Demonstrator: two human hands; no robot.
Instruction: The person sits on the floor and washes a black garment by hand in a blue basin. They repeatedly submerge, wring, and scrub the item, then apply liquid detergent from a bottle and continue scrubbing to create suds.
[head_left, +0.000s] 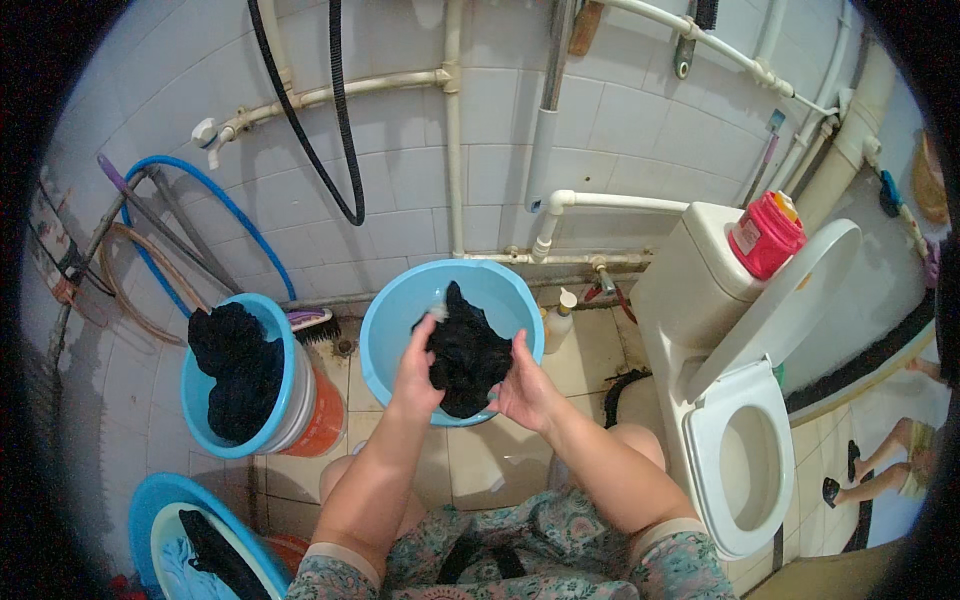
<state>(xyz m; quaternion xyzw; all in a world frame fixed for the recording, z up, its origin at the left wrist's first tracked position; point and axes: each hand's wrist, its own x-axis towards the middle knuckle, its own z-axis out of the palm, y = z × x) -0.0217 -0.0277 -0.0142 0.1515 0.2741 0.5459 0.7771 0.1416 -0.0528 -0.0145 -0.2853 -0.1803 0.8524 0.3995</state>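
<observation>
"Two bare hands, the left hand and the right hand, are reaching over a round blue basin; what are they grasping?"

"Both are gripping one bunched black cloth; the left is holding its left edge, with a little white foam clinging near the fingertips; the right is supporting its lower right edge."

"Where is the cloth lying?"

"It is bunching up within the basin's outline, between the two hands; whether it is touching the bottom, I cannot tell."

"And what is standing around them?"

"On the left, a second basin is holding a black heap and sitting on an orange and white bucket; nearer the person, a blue tub is holding pale blue cloth and a dark garment; a pump bottle is standing just beside the middle basin, on its right; farther right, a red container is resting on the tank of a white toilet."
</observation>
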